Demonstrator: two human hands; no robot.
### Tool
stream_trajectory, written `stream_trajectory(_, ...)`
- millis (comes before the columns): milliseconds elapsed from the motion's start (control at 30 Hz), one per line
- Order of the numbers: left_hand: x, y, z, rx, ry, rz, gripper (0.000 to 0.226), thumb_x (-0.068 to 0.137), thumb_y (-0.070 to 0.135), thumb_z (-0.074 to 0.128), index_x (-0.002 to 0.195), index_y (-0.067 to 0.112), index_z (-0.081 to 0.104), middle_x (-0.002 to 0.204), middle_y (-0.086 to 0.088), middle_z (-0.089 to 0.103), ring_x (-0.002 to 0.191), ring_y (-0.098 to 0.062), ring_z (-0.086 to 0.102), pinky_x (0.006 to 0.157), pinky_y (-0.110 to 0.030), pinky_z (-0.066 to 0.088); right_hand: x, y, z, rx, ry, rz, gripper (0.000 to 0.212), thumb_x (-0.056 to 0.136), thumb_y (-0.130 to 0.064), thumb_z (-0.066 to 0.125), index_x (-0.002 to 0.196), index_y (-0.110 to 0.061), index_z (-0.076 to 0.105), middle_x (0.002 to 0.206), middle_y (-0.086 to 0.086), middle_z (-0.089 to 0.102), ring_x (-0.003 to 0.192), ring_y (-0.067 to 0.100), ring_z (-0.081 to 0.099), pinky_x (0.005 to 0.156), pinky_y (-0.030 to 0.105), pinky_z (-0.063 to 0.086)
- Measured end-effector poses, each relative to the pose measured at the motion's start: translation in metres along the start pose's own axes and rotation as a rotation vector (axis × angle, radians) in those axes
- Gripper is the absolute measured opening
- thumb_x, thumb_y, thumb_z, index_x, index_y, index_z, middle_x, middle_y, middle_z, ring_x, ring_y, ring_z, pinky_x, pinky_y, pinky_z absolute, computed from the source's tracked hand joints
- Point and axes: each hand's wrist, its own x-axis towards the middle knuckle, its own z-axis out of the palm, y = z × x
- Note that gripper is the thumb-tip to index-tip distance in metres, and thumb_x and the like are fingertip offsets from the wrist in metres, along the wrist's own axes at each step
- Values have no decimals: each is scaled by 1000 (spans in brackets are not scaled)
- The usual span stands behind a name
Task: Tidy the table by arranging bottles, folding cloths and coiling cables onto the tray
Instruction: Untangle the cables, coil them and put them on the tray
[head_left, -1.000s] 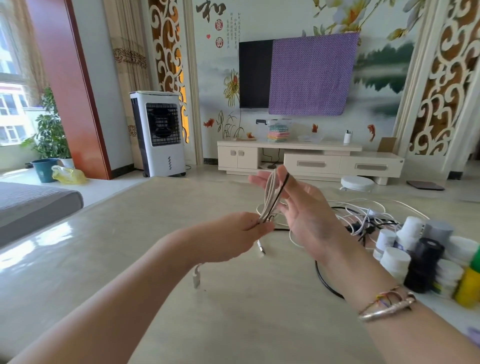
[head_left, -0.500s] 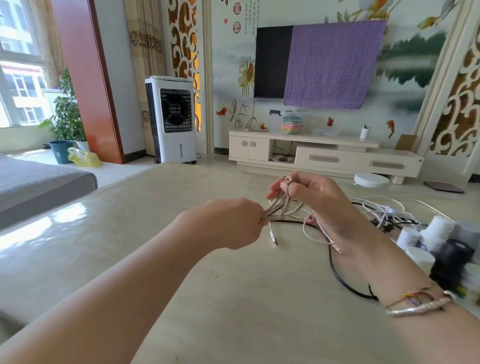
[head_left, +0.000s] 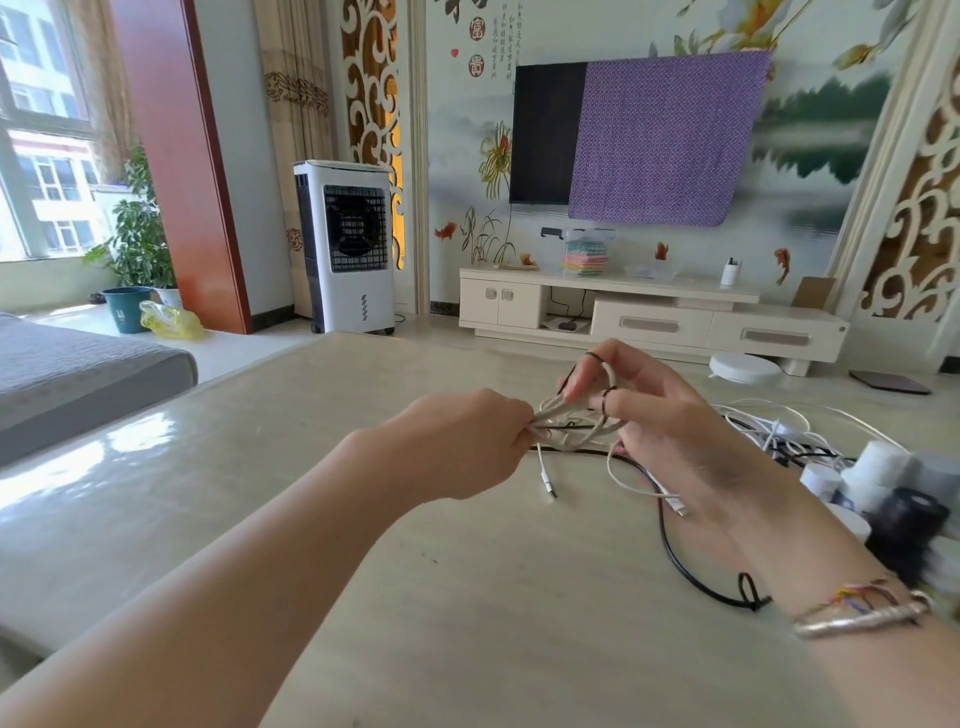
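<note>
Left forearm enters from the lower left and extends diagonally toward centre frame. Left hand (head_left: 457, 441) is closed into a loose fist, back of the hand facing up, fingertips pinching a bundle of cable (head_left: 566, 423) at its left end. Right forearm enters from the lower right; the wrist carries a metal bangle and a coloured thread bracelet. Right hand (head_left: 654, 415) is raised, fingers curled, with cable loops hooked around the index finger and thumb.

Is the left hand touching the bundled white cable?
Touching. The head view shows the left hand pinching one end of the looped white cable; the right hand holds the other end.
</note>
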Motion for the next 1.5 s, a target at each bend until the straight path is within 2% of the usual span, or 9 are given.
stream_trajectory(133, -3, 1, 0, -60, -10, 11, 36, 102, 42, 27, 77, 20, 39, 66, 4, 43, 54, -15, 41, 47, -26, 29, 4, 5, 5, 294, 19, -5, 28, 63, -31, 83, 75, -24, 59, 73, -4, 51, 80, 13, 49, 94, 31, 33)
stream_trajectory(333, -2, 9, 8, -48, -40, 32, 42, 102, 45, 26, 68, 22, 31, 65, 4, 39, 52, -12, 37, 47, -24, 24, 5, 3, 12, 95, 208, 64, 38, 63, -50, 67, 52, -16, 54, 53, 1, 46, 55, 11, 43, 76, 26, 35)
stream_trajectory(533, -3, 2, 12, -77, -135, -8, 39, 102, 46, 26, 71, 22, 34, 67, 6, 40, 53, -12, 37, 49, -26, 28, 2, -2, 4, -135, 88, 52, 25, 63, -23, 70, 60, -2, 57, 61, 18, 57, 64, 13, 55, 60, 8, 44)
stream_trajectory(667, -2, -1, 17, -20, -156, -14, 33, 102, 40, 27, 91, 17, 48, 74, 4, 45, 63, -19, 44, 54, -29, 31, 5, 0, 4, -491, 23, 91, 40, 65, -58, 70, 65, -18, 73, 69, 3, 68, 83, 14, 60, 90, 31, 43)
stream_trajectory(767, 0, 0, 21, -33, -163, -33, 33, 102, 38, 26, 89, 16, 47, 73, 3, 45, 62, -18, 44, 57, -29, 32, 6, 4, 1, -844, -3, 126, 51, 55, -85, 56, 73, -40, 72, 79, -20, 67, 104, -3, 48, 114, 49, 16)
stream_trajectory(900, 4, 2, 16, -94, -254, 49, 33, 104, 30, 29, 90, 7, 49, 67, 1, 39, 69, -23, 41, 55, -28, 26, 2, 8, 11, -1115, 30, 72, 42, 59, -75, 59, 73, -35, 66, 87, -18, 57, 110, 0, 37, 117, 43, -6)
stream_trajectory(1067, 3, -7, 17, -419, -199, 38, 25, 91, 37, 60, 93, 15, 49, 75, 7, 45, 62, -8, 41, 54, -23, 31, 4, 12, 9, -1115, 120, 33, 33, 70, -59, 66, 69, -26, 61, 80, -13, 59, 101, -1, 40, 117, 41, 0)
stream_trajectory(1300, 1, -5, 35, -485, -117, 145, 30, 93, 31, 60, 109, 11, 44, 84, 12, 45, 73, -8, 43, 59, -10, 33, 3, 15, 19, -1366, 21, -120, 13, 82, -43, 61, 82, -33, 53, 82, -14, 52, 101, 6, 44, 117, 52, -2)
stream_trajectory(1500, 4, -8, 35, -643, -5, 153, 30, 89, 40, 63, 100, 14, 52, 71, 10, 51, 58, -3, 42, 55, -16, 32, 3, 18, 11, -968, -32, -152, 16, 86, -22, 68, 86, -36, 60, 91, -18, 56, 99, 1, 48, 117, 42, 13)
